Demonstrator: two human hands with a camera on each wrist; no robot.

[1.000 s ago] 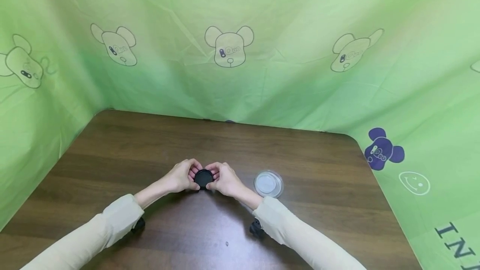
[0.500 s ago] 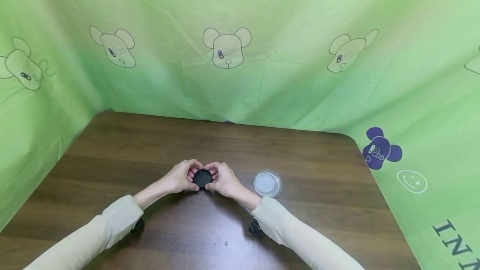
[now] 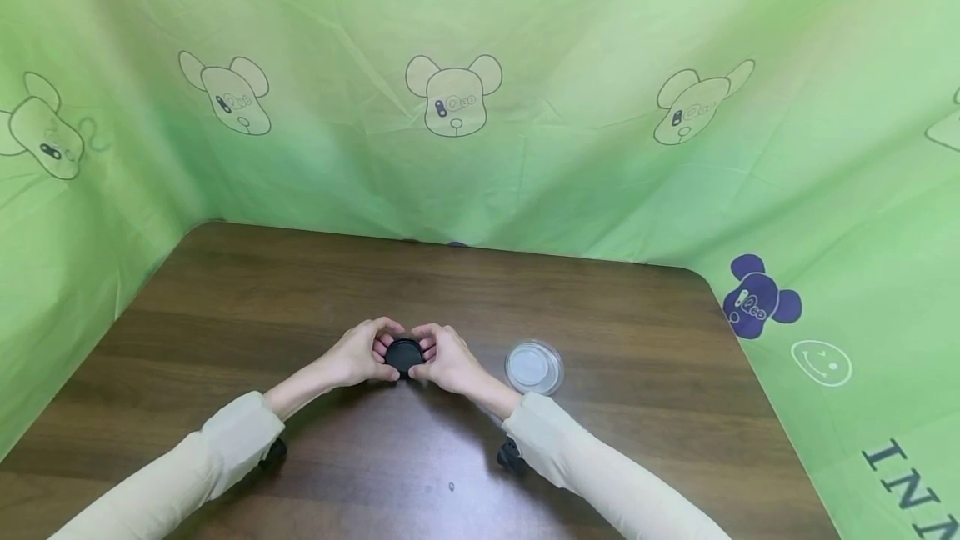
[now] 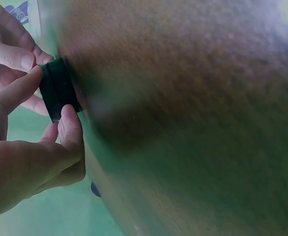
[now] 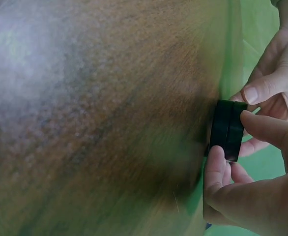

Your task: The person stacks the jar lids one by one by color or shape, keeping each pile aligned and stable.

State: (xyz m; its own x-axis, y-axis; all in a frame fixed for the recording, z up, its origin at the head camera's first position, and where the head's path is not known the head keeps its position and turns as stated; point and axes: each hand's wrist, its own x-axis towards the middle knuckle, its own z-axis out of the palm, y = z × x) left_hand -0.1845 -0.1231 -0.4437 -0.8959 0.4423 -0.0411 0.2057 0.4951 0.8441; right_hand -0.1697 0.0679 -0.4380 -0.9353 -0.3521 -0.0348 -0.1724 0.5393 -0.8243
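A short round black container (image 3: pixel 404 357) is held between both hands near the middle of the table, its flat dark top facing up. A seam runs round the side of this container (image 5: pixel 227 130) in the right wrist view. My left hand (image 3: pixel 362 354) grips its left side, thumb at the front and fingers curled behind. From the right, my right hand (image 3: pixel 450 361) holds it in the same way. In the left wrist view, the container (image 4: pixel 58 88) sits close over the wood, fingertips at its upper and lower edges.
To the right of the hands, a clear round dish (image 3: pixel 534 367) with a whitish round middle lies on the brown wooden table (image 3: pixel 600 307). A green printed curtain (image 3: pixel 457 182) surrounds the table's back and sides. Dark wrist devices (image 3: pixel 510 455) hang under the sleeves.
Both hands keep their grip on the round black container in nearly the same place. The head view has shifted slightly.
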